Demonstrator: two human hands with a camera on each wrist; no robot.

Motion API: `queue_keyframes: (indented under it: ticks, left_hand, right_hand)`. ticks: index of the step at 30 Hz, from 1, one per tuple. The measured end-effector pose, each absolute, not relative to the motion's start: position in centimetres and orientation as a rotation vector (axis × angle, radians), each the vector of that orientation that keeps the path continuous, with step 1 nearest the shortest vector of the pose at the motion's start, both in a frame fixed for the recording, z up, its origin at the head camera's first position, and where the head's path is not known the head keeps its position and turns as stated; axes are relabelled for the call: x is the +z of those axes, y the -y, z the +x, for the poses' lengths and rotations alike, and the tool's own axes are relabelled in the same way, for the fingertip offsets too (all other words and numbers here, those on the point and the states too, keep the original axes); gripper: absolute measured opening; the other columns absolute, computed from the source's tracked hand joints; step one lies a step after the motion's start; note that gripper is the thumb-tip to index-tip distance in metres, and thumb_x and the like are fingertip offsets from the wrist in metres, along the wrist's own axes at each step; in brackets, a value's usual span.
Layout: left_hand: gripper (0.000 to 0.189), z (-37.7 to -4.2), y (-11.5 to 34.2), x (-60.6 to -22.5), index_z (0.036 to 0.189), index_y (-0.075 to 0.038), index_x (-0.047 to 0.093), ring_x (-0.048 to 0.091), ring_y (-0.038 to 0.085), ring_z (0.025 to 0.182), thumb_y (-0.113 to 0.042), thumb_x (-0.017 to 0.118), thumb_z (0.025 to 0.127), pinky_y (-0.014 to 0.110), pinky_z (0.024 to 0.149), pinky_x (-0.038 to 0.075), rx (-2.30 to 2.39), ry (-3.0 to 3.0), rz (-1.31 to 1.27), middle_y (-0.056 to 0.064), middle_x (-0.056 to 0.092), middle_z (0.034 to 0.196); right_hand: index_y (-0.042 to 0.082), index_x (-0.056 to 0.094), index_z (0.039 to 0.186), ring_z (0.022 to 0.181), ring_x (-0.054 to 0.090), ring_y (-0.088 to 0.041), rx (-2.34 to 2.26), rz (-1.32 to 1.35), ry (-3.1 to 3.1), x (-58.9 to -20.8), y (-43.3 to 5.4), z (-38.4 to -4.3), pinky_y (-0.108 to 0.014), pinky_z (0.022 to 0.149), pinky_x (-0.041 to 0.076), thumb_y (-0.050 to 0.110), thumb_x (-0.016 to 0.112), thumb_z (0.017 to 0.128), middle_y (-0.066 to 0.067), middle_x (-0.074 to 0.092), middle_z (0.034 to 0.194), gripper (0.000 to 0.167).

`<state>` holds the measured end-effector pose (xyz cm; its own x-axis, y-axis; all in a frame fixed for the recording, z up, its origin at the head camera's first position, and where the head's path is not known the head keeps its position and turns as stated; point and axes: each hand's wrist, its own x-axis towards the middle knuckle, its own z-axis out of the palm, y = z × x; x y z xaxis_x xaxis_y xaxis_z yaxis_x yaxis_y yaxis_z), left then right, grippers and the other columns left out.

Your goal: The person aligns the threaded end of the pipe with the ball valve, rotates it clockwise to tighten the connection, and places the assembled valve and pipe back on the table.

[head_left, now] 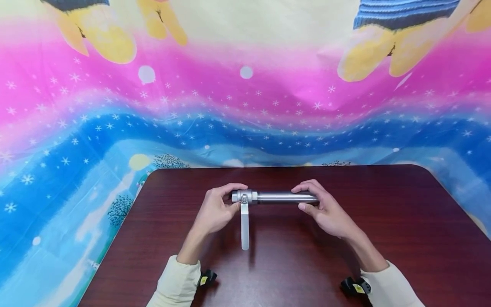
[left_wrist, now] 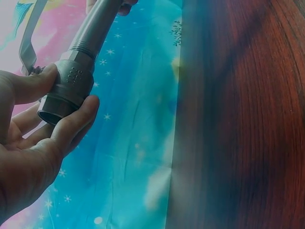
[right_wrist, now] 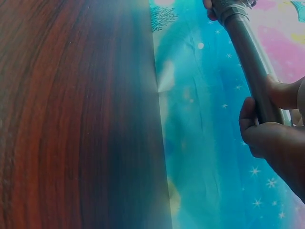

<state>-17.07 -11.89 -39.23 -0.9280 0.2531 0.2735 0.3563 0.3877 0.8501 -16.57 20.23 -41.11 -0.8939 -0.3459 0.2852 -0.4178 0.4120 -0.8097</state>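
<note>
A metal ball valve [head_left: 249, 196] is joined to a steel pipe [head_left: 281, 197], held level above the table in the head view. My left hand [head_left: 215, 209] grips the valve body, thumb on one side and fingers on the other. The valve's flat lever [head_left: 245, 228] points toward me. At the pipe's far right end, my right hand [head_left: 326, 209] pinches it between thumb and fingers. The left wrist view shows the valve's open hex end [left_wrist: 55, 110] and some pipe thread at the joint. In the right wrist view, fingers curl round the pipe [right_wrist: 252, 67].
A dark red-brown wooden table [head_left: 153, 256] with rounded corners lies below the hands. Behind and beside it hangs a printed cloth [head_left: 245, 98] with snowflakes. Black wrist devices [head_left: 207, 278] show below both cream sleeves [head_left: 174, 279].
</note>
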Motion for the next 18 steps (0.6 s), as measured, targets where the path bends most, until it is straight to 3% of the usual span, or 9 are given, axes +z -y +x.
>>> queue_keyframes:
  ticks: [10, 18]
  left_hand:
    - [0.045, -16.93, 11.88, -38.99, 0.125, -0.010, 0.078, 0.070, 0.016, 0.080, 0.012, 0.073, 0.087, 0.022, 0.070, 0.059, -1.620, 2.538, -0.522, 0.017, 0.077, 0.109]
    - [0.046, -16.83, 11.87, -38.88, 0.125, -0.010, 0.078, 0.070, 0.016, 0.081, 0.014, 0.073, 0.086, 0.023, 0.070, 0.060, -1.622, 2.530, -0.527, 0.018, 0.076, 0.109]
  right_hand:
    - [0.015, 0.067, 0.138, 0.102, 0.055, -0.017, 1.465, 0.678, 2.606, -41.02, -20.28, -16.65, -0.027, 0.081, 0.046, 0.003, 0.065, 0.104, -0.004, 0.063, 0.131, 0.036]
    - [0.011, 0.066, 0.141, 0.092, 0.064, -0.015, 1.510, 0.712, 2.585, -41.06, -20.43, -16.70, -0.025, 0.078, 0.054, 0.005, 0.059, 0.108, -0.008, 0.063, 0.124, 0.034]
